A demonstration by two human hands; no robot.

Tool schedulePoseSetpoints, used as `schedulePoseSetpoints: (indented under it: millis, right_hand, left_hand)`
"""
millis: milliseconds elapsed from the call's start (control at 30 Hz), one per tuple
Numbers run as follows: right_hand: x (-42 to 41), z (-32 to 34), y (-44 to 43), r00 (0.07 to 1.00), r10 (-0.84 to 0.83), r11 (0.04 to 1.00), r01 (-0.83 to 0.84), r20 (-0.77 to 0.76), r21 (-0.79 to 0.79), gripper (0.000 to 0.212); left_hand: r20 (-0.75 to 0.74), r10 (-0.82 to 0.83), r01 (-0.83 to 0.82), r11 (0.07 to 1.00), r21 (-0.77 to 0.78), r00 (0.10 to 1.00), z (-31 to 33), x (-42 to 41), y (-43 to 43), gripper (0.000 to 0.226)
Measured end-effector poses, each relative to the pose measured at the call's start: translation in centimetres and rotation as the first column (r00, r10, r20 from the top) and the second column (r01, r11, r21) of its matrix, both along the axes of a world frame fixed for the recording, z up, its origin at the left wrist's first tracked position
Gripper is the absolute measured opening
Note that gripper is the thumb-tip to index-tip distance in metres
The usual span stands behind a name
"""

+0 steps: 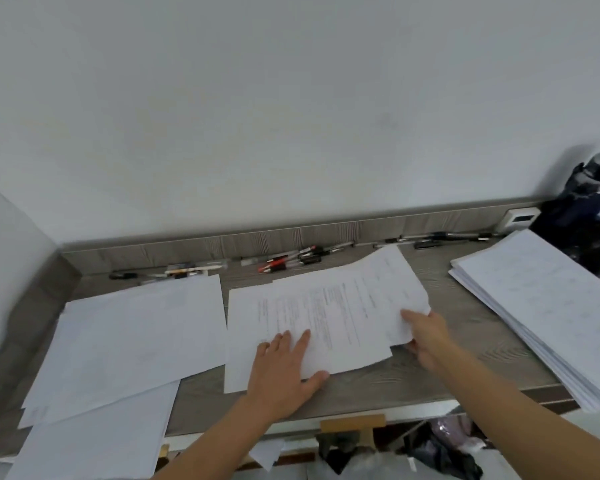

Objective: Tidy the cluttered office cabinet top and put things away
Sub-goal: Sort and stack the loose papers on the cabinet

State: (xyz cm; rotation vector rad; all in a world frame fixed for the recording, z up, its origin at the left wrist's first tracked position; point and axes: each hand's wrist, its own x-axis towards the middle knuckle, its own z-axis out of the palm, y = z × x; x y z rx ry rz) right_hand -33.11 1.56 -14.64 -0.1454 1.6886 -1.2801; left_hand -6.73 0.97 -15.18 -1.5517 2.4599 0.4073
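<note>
Because the printed sheets (326, 317) are loose office paper, I judge them light, limp and slick against one another. They are likelier to fan out or buckle than to lift as one block. They lie in the middle of the cabinet top (465, 306), several overlapping pages skewed out of line, the uppermost angled toward its back right.

The left hand (284, 372) lies flat on the near left part of these pages, fingers straight and spread, thumb out along the near edge. It presses down and grips nothing. The right hand (426, 337) pinches the right edge of the upper pages, one digit on top and the rest curled beneath, and the paper crumples slightly there.

That pinch at one edge looks adequate for dragging the pages square — not for carrying them, since they would sag and spill. A better hold would probably be both hands on opposite long edges once the pile is squared up, with light pressure so the corners do not crease.

Toward the left end of the cabinet top lie loose blank sheets (129, 334), some overhanging its front edge. At its right end sits a thick paper stack (541, 306), which is likely heavy enough to need support from beneath. Along its back ledge lie scattered pens (291, 259), which will roll if nudged.
</note>
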Motion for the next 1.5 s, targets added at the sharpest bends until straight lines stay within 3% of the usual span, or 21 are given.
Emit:
schedulePoseSetpoints:
  millis: [100,200,333,433,533,733,867,967,1100,1300,1400,1500]
  right_hand:
    - [1.6,-1.0,0.7,0.99,0.122,0.992,-0.125,0.074,0.035,0.028]
    - [1.3,-0.7,0.7,0.976,0.216,0.976,-0.216,0.015,0.039,0.029]
    - [-2.4,1.1,0.4,0.947,0.313,0.949,-0.308,-0.078,0.066,0.038]
    - [-4.9,1.8,-0.2,0.927,0.361,0.93,-0.349,-0.102,0.117,0.042]
    - [-4.8,1.9,-1.2,0.891,0.433,0.897,-0.413,-0.135,0.155,0.038]
    - [0.7,2.1,-3.4,0.783,0.595,0.802,-0.563,-0.181,0.198,0.031]
    - [2.5,1.9,-3.8,0.693,0.681,0.732,-0.644,-0.235,0.222,0.014]
    - [2.0,1.6,-3.8,0.622,0.726,0.687,-0.677,-0.293,0.265,0.03]
    - [0.5,2.6,-3.4,0.684,0.676,0.735,-0.654,-0.275,0.18,0.038]
    - [-0.9,5.1,-2.7,0.87,0.444,0.875,-0.473,-0.214,-0.104,0.039]
    - [-0.5,6.4,-2.6,0.92,0.372,0.892,-0.391,-0.123,-0.228,0.034]
    - [1.6,7.9,-3.5,0.913,0.389,0.871,-0.407,-0.119,-0.275,0.03]
  left_hand:
    - [-0.029,-0.017,0.018,1.0,0.008,0.999,-0.1,-1.2,0.6,0.07]
    - [-0.08,0.012,-0.012,1.0,0.007,0.997,-0.1,-1.6,0.8,0.058]
    - [-0.123,0.231,-0.236,0.971,-0.027,0.965,-0.2,0.5,-0.4,0.053]
    - [-0.083,0.431,-0.438,0.893,-0.108,0.899,-0.7,3.6,-0.9,0.054]
    - [-0.051,0.577,-0.58,0.809,-0.096,0.815,-1.4,6.3,-0.6,0.056]
    - [-0.006,0.422,-0.422,0.906,-0.039,0.906,-2.4,5.8,2.5,0.057]
    - [-0.024,0.344,-0.343,0.939,0.032,0.939,-1.7,5.4,3.3,0.056]
    - [-0.177,0.39,-0.378,0.921,0.095,0.904,-1.0,5.9,4.1,0.06]
    - [-0.416,0.54,-0.593,0.805,0.002,0.732,-0.5,8.4,4.7,0.044]
    - [-0.291,0.728,-0.774,0.627,-0.084,0.621,-0.7,14.5,3.4,0.05]
    - [-0.236,0.775,-0.804,0.593,-0.049,0.586,-1.4,17.3,3.0,0.048]
    - [-0.215,0.757,-0.784,0.614,-0.089,0.617,-1.6,18.7,1.9,0.04]
